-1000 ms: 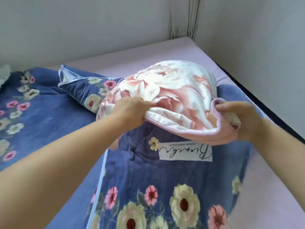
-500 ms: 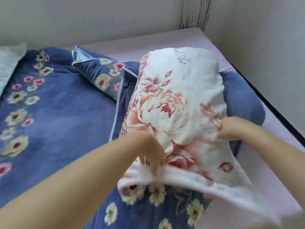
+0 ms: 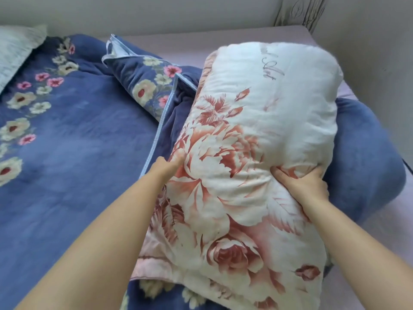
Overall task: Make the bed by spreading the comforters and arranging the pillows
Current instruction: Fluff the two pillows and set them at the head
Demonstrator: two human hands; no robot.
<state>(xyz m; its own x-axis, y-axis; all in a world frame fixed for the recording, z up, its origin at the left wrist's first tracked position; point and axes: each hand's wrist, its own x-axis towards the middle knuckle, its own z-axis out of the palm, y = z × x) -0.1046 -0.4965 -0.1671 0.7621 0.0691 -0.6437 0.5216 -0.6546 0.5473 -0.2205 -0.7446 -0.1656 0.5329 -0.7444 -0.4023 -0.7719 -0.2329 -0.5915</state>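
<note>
Blue floral comforter (image 3: 73, 153) was seen spread over the mattress (image 3: 223, 39), bunched beneath and beyond the fingers. White peony comforter (image 3: 257, 142), folded thick, lay upon it. Left hand (image 3: 168, 166) was pressed at its edge, fingers apparently tucked under. Right hand (image 3: 304, 184) was clamped into its side, fingers curled. Step judged: unfolding. Next, edges must be found and drawn outward.

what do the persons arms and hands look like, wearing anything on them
Both arms are bare as far as the picture shows: no sleeves, no gloves. The left hand and the right hand show no rings, and neither wrist carries a watch or a bracelet. The fingernails that show on the right hand look short and unpainted. Any sleeve higher up lies outside the picture.
</note>
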